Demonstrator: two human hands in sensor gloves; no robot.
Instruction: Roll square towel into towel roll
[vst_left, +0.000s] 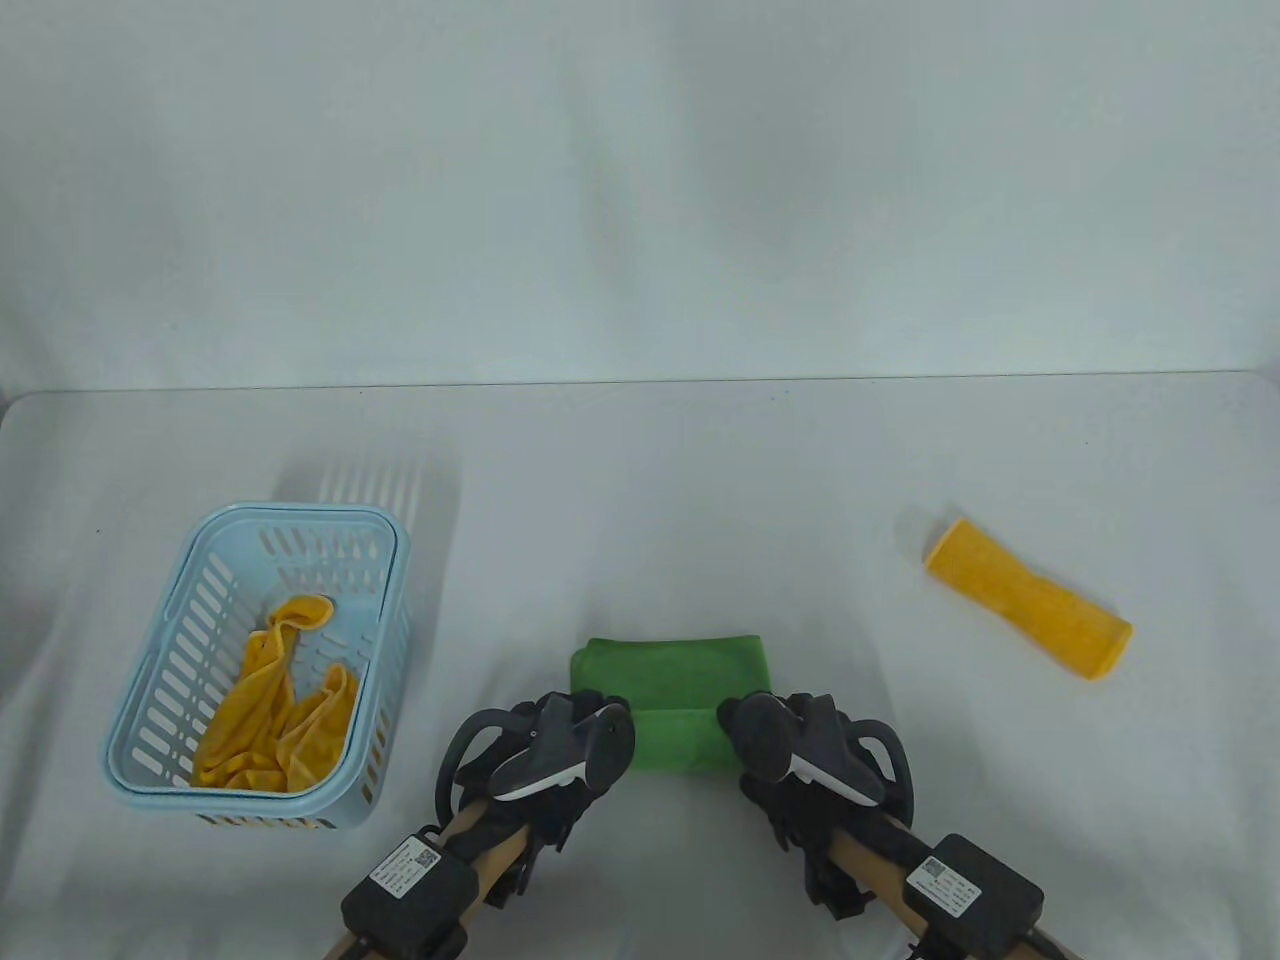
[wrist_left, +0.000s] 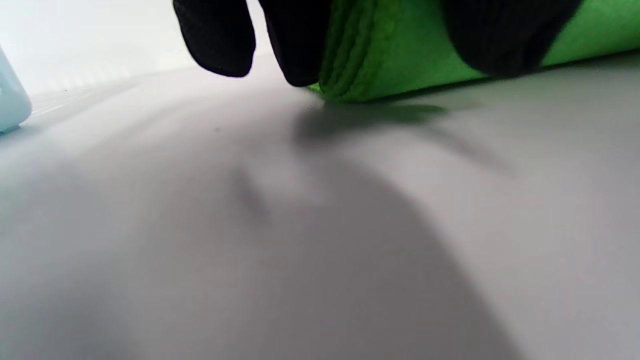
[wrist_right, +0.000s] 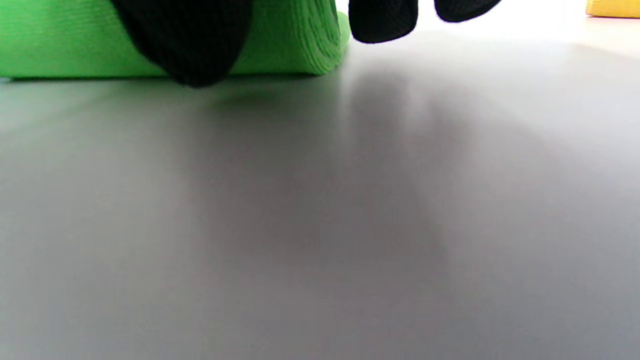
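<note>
A green towel (vst_left: 668, 668) lies near the table's front edge. Its near part is rolled into a thick roll (vst_left: 680, 742) and its far part still lies flat. My left hand (vst_left: 585, 745) grips the roll's left end. In the left wrist view the thumb (wrist_left: 500, 35) lies against the near side of the towel (wrist_left: 400, 55) and two fingers (wrist_left: 215, 35) hang past its end. My right hand (vst_left: 770, 745) grips the right end. There too the thumb (wrist_right: 190, 40) presses the towel (wrist_right: 60, 45), with fingers (wrist_right: 382, 17) just beyond its edge.
A light blue slotted basket (vst_left: 300, 512) stands at the left with a crumpled yellow cloth (vst_left: 275, 720) in it; its corner (wrist_left: 10, 100) shows in the left wrist view. A rolled yellow towel (vst_left: 1028, 598) lies at the right, also visible as a yellow strip (wrist_right: 612, 7).
</note>
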